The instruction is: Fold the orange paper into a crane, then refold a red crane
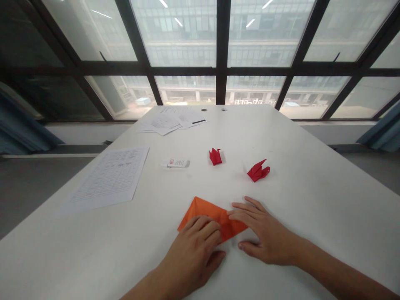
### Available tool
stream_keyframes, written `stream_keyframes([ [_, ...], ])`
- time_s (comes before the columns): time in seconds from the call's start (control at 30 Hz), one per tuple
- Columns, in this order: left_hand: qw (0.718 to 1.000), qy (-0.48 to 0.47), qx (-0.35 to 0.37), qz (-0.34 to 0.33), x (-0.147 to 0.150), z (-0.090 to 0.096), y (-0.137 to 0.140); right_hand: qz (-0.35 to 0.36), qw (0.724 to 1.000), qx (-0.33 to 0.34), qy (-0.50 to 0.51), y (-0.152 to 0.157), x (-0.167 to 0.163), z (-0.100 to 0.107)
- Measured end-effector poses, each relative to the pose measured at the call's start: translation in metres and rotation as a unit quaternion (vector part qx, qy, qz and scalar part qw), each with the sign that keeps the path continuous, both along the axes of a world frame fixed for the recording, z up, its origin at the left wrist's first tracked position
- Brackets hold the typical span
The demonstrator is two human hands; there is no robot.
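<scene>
A piece of orange origami paper (203,206), folded flat into a pointed shape, lies on the table in front of me. My left hand (198,246) is bent over its near side, curled fingers pressing it down; the fingertips are partly hidden. The thumb rests apart from the paper. My right hand (265,233) is open, palm down, its outstretched fingers touching the paper's right part and the thumb on the table. Beyond the hands stand two red paper cranes, one (215,156) near the middle and one (258,171) farther right.
All of this is on a white table (312,183). A small white packet with a printed label (177,163) lies left of the cranes. A printed sheet (109,177) is at the left, and several loose papers (170,118) lie toward the far end, before the windows.
</scene>
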State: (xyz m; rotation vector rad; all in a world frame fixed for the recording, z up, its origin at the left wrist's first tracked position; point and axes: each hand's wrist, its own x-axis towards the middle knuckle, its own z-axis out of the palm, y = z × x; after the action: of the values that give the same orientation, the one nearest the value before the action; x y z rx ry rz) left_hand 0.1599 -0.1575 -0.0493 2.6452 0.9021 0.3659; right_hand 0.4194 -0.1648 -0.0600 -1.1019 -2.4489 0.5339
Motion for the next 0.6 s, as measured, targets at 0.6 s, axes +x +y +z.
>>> stream_keyframes([
  [0.6, 0.923, -0.326, -0.141, 0.149, -0.021, 0.007, 0.014, -0.188, 0.941, -0.104, 0.262, -0.003, 0.007, -0.017],
])
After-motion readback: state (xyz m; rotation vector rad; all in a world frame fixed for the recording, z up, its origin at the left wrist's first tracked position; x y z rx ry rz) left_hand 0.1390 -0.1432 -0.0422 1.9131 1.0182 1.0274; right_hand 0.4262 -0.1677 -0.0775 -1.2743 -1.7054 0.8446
